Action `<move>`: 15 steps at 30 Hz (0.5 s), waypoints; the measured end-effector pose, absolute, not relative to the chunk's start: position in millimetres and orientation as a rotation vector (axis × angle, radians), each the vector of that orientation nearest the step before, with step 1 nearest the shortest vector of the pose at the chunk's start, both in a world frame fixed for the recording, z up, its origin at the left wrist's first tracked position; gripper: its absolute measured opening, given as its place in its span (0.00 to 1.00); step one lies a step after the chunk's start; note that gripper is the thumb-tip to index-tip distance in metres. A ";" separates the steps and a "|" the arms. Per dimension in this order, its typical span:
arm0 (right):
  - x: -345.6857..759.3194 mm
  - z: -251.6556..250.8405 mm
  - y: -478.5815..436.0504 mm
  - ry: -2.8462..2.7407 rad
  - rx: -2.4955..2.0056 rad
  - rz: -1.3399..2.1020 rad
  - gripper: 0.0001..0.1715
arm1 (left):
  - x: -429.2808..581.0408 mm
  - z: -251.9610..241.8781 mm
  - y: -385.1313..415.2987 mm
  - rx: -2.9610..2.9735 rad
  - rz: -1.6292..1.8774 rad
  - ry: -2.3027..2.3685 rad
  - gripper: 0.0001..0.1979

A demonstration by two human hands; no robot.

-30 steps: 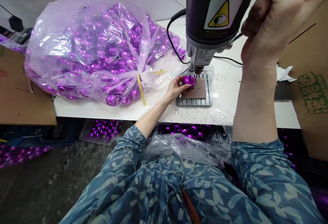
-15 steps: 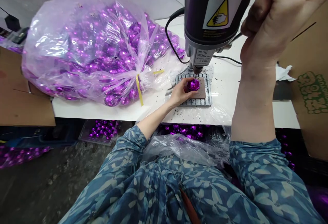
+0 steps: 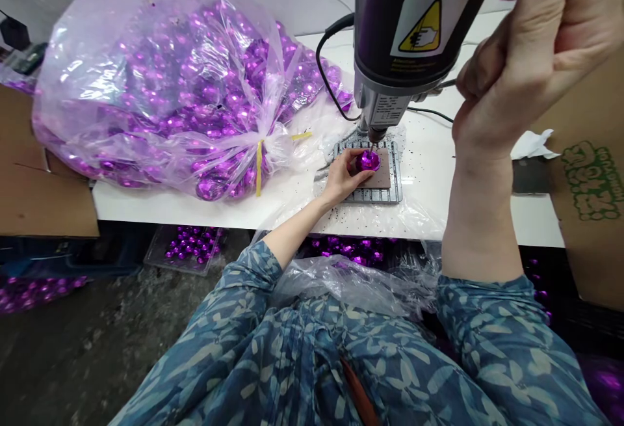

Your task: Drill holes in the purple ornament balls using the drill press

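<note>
A shiny purple faceted ball (image 3: 368, 160) rests on a small brown board (image 3: 381, 177) on the slotted metal base (image 3: 397, 182) of a bench drill press (image 3: 409, 36). Thumb and fingers of my left hand (image 3: 345, 175) are closed around the ball from its left side. The drill bit (image 3: 372, 147) points down at the top of the ball; whether it touches cannot be made out. At the upper right, my right hand (image 3: 531, 55) has its fingers curled around the end of the drill's feed lever (image 3: 447, 83), whose tip the hand hides.
A large tied plastic bag (image 3: 160, 88) of purple balls fills the table's left side. Cardboard boxes (image 3: 43, 172) stand at both edges. Below the table are a clear tray (image 3: 188, 247) of balls and an open plastic bag (image 3: 355, 283). Dark shavings lie around the drill base.
My right hand has turned and shifted slightly, its fingers still around the lever. The left hand keeps the ball in nearly the same place under the bit. The view has shifted a little.
</note>
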State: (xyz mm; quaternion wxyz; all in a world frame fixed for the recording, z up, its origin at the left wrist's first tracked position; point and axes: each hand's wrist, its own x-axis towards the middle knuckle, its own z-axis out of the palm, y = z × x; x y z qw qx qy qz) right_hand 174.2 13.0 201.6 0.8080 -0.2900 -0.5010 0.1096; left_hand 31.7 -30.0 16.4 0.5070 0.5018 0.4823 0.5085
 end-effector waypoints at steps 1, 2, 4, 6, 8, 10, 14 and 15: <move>174.6 196.5 11.7 -1.067 -0.593 0.213 0.24 | 31.7 16.7 -29.7 1.196 1.230 1.165 0.23; 175.2 191.7 10.4 -1.059 -0.579 0.200 0.28 | 31.7 17.0 -29.6 1.187 1.234 1.164 0.23; 177.0 182.7 7.5 -1.047 -0.578 0.187 0.30 | 31.7 17.5 -29.8 1.189 1.239 1.156 0.23; 179.3 174.7 4.5 -1.063 -0.577 0.179 0.28 | 31.6 17.1 -30.1 1.217 1.238 1.153 0.22; 181.4 167.3 1.8 -1.077 -0.542 0.191 0.24 | 31.3 15.9 -30.3 1.235 1.233 1.154 0.22; 182.8 161.0 -0.2 -1.077 -0.475 0.217 0.22 | 31.0 14.4 -30.0 1.231 1.227 1.152 0.22; 181.4 150.7 -3.2 -1.062 -0.424 0.219 0.23 | 30.2 12.1 -29.1 1.246 1.221 1.155 0.22; 180.6 148.0 -3.4 -1.060 -0.432 0.215 0.23 | 30.1 11.4 -28.9 1.260 1.222 1.157 0.22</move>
